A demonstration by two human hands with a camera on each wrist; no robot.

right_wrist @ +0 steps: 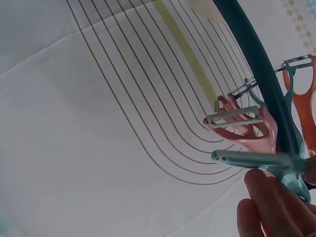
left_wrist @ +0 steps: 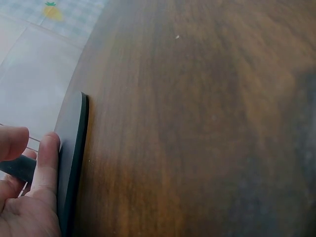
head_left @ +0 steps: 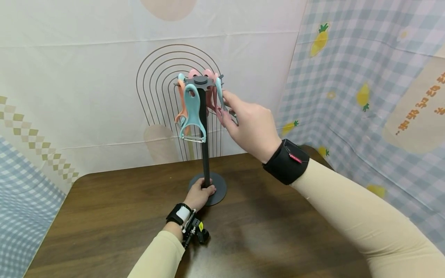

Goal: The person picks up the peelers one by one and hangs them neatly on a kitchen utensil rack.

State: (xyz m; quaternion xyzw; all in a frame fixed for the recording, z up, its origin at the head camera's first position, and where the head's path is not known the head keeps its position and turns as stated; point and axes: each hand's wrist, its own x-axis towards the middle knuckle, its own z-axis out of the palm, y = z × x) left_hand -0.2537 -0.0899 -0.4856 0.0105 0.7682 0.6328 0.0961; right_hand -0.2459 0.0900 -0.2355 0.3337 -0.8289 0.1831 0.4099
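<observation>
A dark rotating-style stand with a pole (head_left: 205, 154), a round base (head_left: 219, 187) and a hooked top (head_left: 200, 80) carries several Y-shaped peelers. Low on the pole, just above the base, my left hand (head_left: 199, 195) grips it with thumb and fingers around it. My right hand (head_left: 252, 125) is up at the right side of the top, pinching a light-blue peeler (right_wrist: 252, 159) whose handle end is at a hook. Pink peelers (right_wrist: 247, 128) hang close behind it. Another light-blue peeler (head_left: 192, 104) faces the front, beside an orange peeler (head_left: 182, 101) on the left.
The stand is on a brown wooden table (head_left: 121, 204), near its back edge. Behind hangs a pale cloth (head_left: 87, 96) with arch lines; a blue checked cloth (head_left: 340, 77) with pineapples covers the right side. A small camera (head_left: 198, 231) is strapped at the left wrist.
</observation>
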